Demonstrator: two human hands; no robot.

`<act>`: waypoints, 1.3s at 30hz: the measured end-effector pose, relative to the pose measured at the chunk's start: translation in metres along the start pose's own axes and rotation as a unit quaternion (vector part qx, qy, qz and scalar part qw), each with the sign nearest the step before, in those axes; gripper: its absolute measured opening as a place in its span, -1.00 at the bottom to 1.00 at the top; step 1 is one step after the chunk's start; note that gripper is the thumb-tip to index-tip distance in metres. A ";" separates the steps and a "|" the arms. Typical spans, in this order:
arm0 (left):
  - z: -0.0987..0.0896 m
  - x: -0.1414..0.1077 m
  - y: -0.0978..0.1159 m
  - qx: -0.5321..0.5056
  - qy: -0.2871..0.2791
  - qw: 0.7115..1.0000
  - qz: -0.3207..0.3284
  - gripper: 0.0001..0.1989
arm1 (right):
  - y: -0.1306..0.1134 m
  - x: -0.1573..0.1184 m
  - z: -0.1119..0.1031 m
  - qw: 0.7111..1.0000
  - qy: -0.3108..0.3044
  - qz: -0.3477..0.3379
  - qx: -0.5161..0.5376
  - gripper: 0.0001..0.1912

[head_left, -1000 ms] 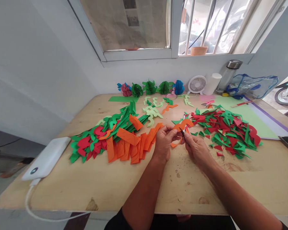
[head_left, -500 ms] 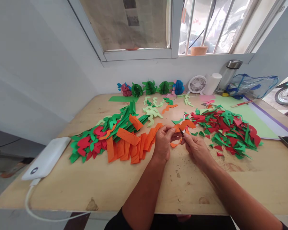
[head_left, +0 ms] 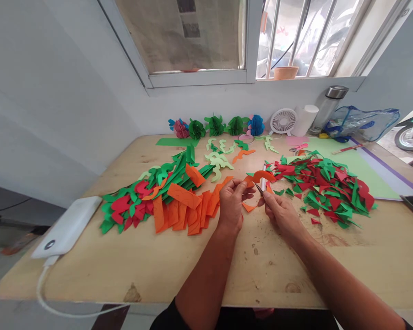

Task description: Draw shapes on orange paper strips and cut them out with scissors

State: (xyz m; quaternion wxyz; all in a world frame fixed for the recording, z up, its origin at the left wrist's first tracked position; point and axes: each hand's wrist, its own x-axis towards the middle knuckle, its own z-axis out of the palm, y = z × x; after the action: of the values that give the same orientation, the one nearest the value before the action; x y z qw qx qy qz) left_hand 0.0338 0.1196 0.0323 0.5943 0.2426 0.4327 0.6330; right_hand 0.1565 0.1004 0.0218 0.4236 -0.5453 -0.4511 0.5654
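Observation:
My left hand pinches a curved orange paper piece near the middle of the table. Small dark scissors are gripped in my right hand, their blades pointing toward the paper. Below the hands lies an orange scrap. Orange paper strips with drawn lines overlap just left of my left hand. Further left are cut green and red pieces. To the right of my right hand spreads a heap of red and green scraps.
Folded paper figures, a small white fan, a bottle and a clear blue-edged bag stand along the wall. A white power bank with a cable lies at the left edge of the table.
The orange paper has turned in my left hand, so its curve now arches upward. The scissors have drawn back slightly from it, and their blades show more.

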 end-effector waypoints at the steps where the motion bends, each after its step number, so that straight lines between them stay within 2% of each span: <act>1: 0.000 0.000 0.000 -0.004 0.000 1.000 -0.002 -0.79 | 0.001 0.000 0.000 1.000 0.006 0.002 0.015 -0.40; 9: 0.001 -0.003 -0.001 -0.049 -0.026 0.996 -0.063 -0.73 | 0.003 0.002 -0.003 0.994 0.072 -0.052 0.059 -0.52; 15: 0.007 -0.010 -0.002 0.002 -0.074 0.993 -0.096 -0.72 | 0.002 0.003 -0.003 0.982 0.135 -0.083 0.098 -0.54; 19: 0.008 -0.011 -0.003 0.058 -0.104 0.989 -0.093 -0.73 | 0.000 0.004 -0.004 0.975 0.141 -0.093 0.144 -0.54; 24: 0.008 -0.010 -0.007 0.121 -0.152 0.978 -0.069 -0.76 | 0.000 0.007 -0.008 0.974 0.145 -0.101 0.145 -0.60; 30: 0.006 -0.008 -0.003 0.125 -0.141 0.982 -0.031 -0.81 | 0.000 0.007 -0.010 0.977 0.134 -0.095 0.139 -0.61; 39: 0.002 -0.008 0.003 0.147 -0.161 0.975 -0.044 -0.86 | 0.001 0.008 -0.010 0.980 0.127 -0.088 0.128 -0.58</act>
State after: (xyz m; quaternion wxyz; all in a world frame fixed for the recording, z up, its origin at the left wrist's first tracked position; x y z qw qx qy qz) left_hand 0.0355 0.1125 0.0378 0.6412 0.4065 0.4298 0.4887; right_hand 0.1663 0.1083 0.0190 0.5918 -0.5124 -0.3634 0.5051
